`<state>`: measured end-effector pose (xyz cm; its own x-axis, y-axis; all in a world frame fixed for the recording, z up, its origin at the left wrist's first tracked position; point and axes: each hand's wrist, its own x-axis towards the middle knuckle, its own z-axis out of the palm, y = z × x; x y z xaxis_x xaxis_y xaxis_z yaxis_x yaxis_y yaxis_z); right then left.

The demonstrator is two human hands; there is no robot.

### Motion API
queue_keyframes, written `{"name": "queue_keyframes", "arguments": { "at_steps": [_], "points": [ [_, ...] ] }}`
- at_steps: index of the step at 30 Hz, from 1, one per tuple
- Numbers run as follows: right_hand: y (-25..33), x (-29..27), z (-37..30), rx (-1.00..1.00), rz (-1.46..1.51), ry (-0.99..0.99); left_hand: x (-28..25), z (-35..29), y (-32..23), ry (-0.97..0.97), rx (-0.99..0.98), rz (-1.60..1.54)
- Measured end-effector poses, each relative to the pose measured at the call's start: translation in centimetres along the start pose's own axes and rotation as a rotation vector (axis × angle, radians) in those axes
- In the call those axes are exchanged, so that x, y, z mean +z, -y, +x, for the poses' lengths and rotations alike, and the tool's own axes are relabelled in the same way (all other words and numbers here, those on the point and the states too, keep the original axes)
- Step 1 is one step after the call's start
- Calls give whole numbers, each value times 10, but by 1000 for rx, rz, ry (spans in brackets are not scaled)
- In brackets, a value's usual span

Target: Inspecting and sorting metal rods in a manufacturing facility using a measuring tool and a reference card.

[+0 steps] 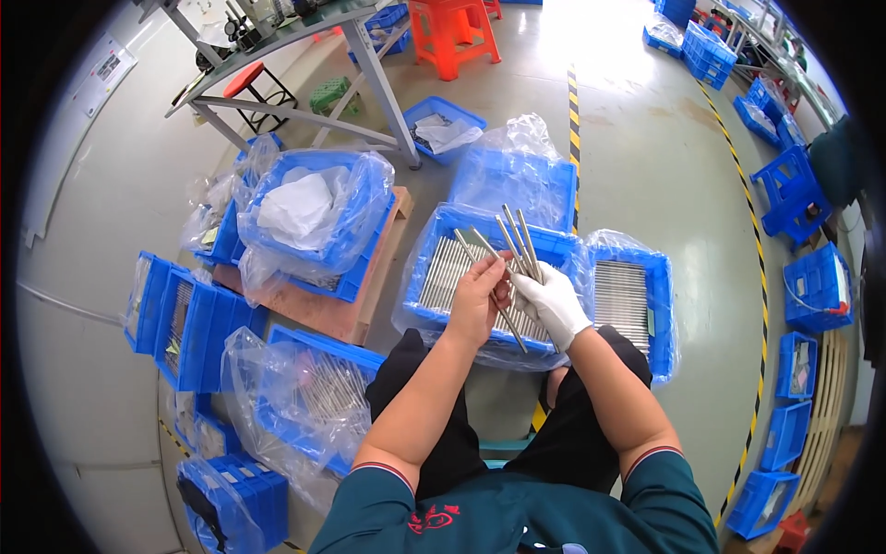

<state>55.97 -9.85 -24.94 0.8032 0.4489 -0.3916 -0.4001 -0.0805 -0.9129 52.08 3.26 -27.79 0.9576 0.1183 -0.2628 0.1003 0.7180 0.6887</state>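
My bare left hand [478, 295] has its fingers closed on a thin, straight metal rod [513, 331] that slants across in front of me. My right hand [554, 307], in a white glove, grips several similar rods [524, 242] whose ends fan out upward. The hands almost touch, above a blue plastic bin [448, 220] lined with clear film. Inside it, metal rods [441, 275] lie side by side in a row. To its right, a second blue bin [659, 305] holds another row of rods [620, 303]. The fingertips of my right hand are partly hidden.
At my left, a film-covered blue bin [288, 420] contains loose rods. Stacked bins [355, 222] stand on a wooden pallet [355, 319]. A workbench [369, 83] and red stool [452, 42] are farther off. Striped tape [574, 120] marks the floor; more bins [817, 291] line the right side.
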Motion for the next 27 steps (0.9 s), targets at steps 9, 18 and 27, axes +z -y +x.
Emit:
{"name": "queue_keyframes", "arguments": {
  "at_steps": [9, 18, 27],
  "points": [
    [-7, 9, 2, -89, -7, -109, -9, -1, 20, -156, 131, 189],
    [-12, 12, 6, -127, 105, -66, 5, -3, 15, -164, 131, 162],
    [-20, 1, 19, -38, 56, -192, -20, 9, 17, -97, 136, 164]
  ]
}}
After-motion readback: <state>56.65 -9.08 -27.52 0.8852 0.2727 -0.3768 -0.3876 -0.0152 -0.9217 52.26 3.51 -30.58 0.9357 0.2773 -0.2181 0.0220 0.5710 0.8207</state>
